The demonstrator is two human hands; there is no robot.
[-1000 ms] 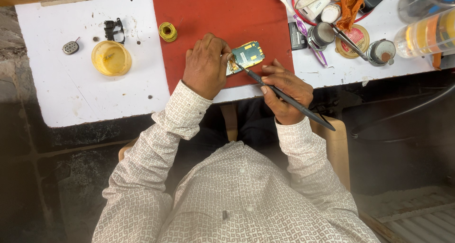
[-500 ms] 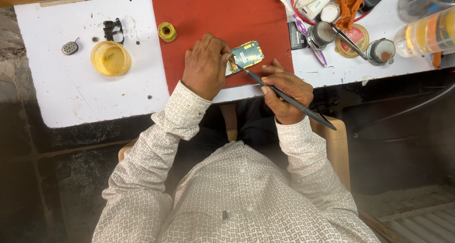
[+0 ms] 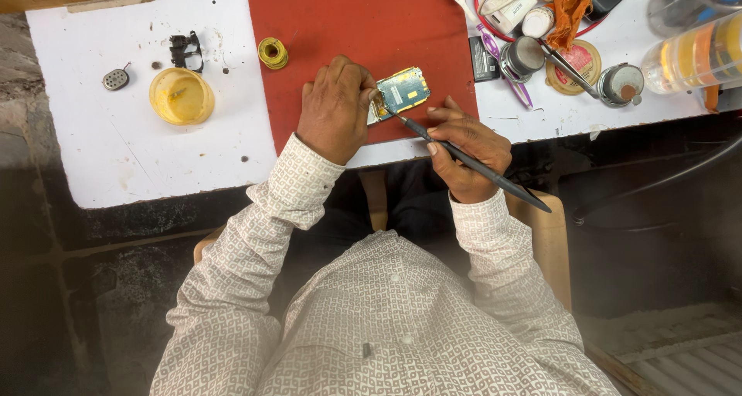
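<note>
left hand pins circuit board on red mat, frame centre; right hand fingers grip black tool.

Small electronics repair workbench: bare circuit board on red work mat, yellow solder spool beyond left hand, flux tins beyond right hand.

The circuit board looks like shiny metal with a gold sheen. The tool is matt black. The red mat seems smooth and dull, the white bench scuffed and stained. The yellow dish looks like translucent plastic, the shirt sleeve patterned cloth.
</note>
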